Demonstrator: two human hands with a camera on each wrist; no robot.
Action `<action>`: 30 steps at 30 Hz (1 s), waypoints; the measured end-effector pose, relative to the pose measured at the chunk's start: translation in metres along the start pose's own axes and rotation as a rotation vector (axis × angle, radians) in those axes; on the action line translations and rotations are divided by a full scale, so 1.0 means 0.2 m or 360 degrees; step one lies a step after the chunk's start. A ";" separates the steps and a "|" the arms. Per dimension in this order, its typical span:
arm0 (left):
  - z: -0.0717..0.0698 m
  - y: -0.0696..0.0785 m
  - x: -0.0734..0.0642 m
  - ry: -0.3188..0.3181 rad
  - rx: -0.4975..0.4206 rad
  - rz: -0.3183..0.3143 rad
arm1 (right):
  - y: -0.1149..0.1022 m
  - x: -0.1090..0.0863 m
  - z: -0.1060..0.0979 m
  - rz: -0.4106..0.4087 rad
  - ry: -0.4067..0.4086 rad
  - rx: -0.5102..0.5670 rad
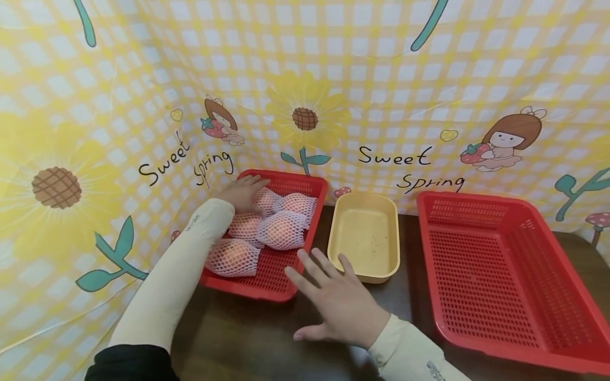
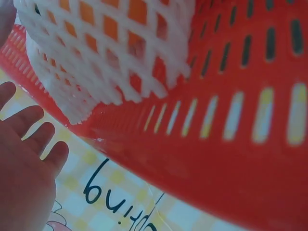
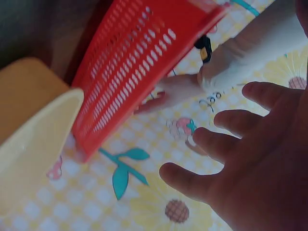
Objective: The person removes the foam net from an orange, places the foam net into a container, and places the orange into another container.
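Note:
Several round orange-pink fruits in white foam net sleeves [image 1: 282, 230] lie in the left red basket [image 1: 267, 295]. My left hand [image 1: 245, 194] reaches over that basket's far left part, close to the fruits at the back. In the left wrist view its fingers [image 2: 36, 120] are extended and apart, beside a netted fruit [image 2: 106, 48]; the thumb's contact cannot be made out. My right hand [image 1: 345, 307], fingers spread and holding nothing, hovers over the table between the left basket and the yellow tub [image 1: 364, 278]. The right wrist view shows its separated fingers [image 3: 192, 183] too.
A second red basket [image 1: 481, 280] with no fruit in it stands at the right. The tub sits between both baskets on the dark brown table [image 1: 229, 328]. A yellow checked cloth [image 1: 381, 95] with printed flowers hangs behind and to the left.

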State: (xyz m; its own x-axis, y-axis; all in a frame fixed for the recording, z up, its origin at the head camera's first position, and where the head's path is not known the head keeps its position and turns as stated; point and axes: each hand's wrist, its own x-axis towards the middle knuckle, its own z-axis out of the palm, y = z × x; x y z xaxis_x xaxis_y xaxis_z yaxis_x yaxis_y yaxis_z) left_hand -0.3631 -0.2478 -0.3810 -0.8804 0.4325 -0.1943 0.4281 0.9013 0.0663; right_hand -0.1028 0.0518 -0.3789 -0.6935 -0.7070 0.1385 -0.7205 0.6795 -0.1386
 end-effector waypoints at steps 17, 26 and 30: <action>0.08 -0.05 0.11 -0.0021 0.0127 -0.0068 | -0.07 0.04 0.25 -0.0147 -0.0009 -0.0109; 0.10 -0.04 0.15 -0.0044 0.0079 -0.0130 | -0.07 0.04 0.27 -0.0148 0.0015 -0.0100; 0.14 -0.07 0.19 -0.0067 0.0057 -0.0168 | -0.08 0.04 0.28 -0.0148 0.0006 -0.0087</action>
State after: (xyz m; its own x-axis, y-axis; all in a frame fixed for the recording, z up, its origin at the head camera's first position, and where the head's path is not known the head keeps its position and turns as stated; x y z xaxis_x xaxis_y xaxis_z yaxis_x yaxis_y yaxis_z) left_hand -0.3966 -0.2438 -0.4172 -0.9121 0.3331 -0.2390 0.3411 0.9400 0.0084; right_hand -0.0971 0.0244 -0.4300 -0.6234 -0.7670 0.1521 -0.7809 0.6206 -0.0712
